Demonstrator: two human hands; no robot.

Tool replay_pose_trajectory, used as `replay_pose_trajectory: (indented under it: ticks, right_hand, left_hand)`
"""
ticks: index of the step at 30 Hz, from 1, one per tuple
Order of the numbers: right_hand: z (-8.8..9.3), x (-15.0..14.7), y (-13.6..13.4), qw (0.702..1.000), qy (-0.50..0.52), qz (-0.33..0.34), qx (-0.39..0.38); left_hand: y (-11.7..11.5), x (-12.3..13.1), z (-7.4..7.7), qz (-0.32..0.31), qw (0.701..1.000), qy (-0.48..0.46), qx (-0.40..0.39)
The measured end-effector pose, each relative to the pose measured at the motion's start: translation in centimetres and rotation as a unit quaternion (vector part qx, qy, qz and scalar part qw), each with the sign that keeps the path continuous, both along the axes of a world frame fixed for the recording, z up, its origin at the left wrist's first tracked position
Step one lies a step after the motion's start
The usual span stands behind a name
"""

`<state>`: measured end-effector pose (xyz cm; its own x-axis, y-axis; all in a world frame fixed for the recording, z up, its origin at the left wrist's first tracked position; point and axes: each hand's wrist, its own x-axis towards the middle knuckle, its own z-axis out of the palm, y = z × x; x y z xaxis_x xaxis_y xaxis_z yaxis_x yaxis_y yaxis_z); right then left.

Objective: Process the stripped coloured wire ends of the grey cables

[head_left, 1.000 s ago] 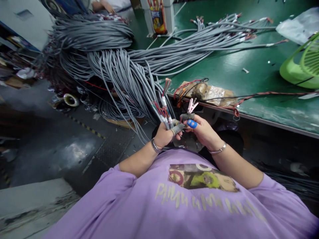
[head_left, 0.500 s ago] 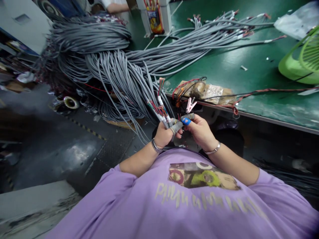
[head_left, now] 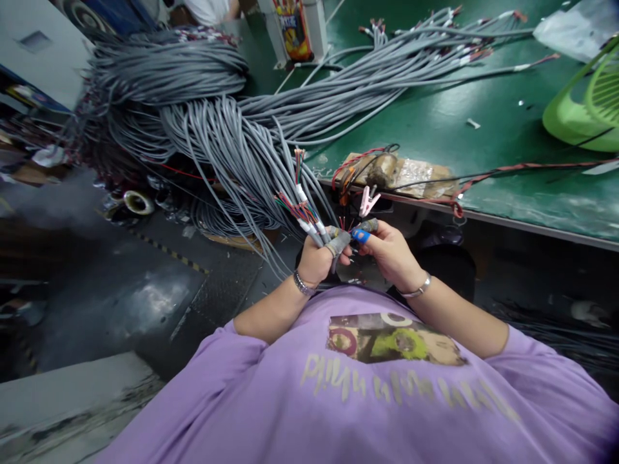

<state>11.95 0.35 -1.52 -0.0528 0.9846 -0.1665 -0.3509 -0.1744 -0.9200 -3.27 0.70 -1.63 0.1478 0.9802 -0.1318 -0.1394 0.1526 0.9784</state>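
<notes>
Clutching gray multicore cables (head_left: 316, 238) in curled fingers, left hand (head_left: 316, 261) near green table (head_left: 435, 132), right hand (head_left: 394, 256) just beside, thumb and forefinger pressed together near thin red wires (head_left: 342, 223), anything pinched unclear.

Oddments on a green table (head_left: 507, 122), dark floor (head_left: 140, 296) at left
A light-green slatted plastic item (head_left: 575, 119) stands at the right, a plastic bag (head_left: 575, 35) just beyond it; a bright printed packet (head_left: 294, 32) stands on the far side; striped tape (head_left: 167, 247) crosses the floor.
</notes>
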Motion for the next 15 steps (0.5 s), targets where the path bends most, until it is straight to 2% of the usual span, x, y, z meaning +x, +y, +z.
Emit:
replay_pose_trajectory:
  ticks: [9,15]
  right_hand:
    - [0.20,-0.06,0.57,0.999,-0.022,0.021,-0.012]
    - [0.09,-0.22,0.12,1.000,0.013,0.014,-0.016]
  left_hand:
    - [-0.17,-0.03,-0.30,-0.020,0.999,0.036,0.012]
    - [-0.28,0.15,-0.48,0.003,0.999,0.033,0.014]
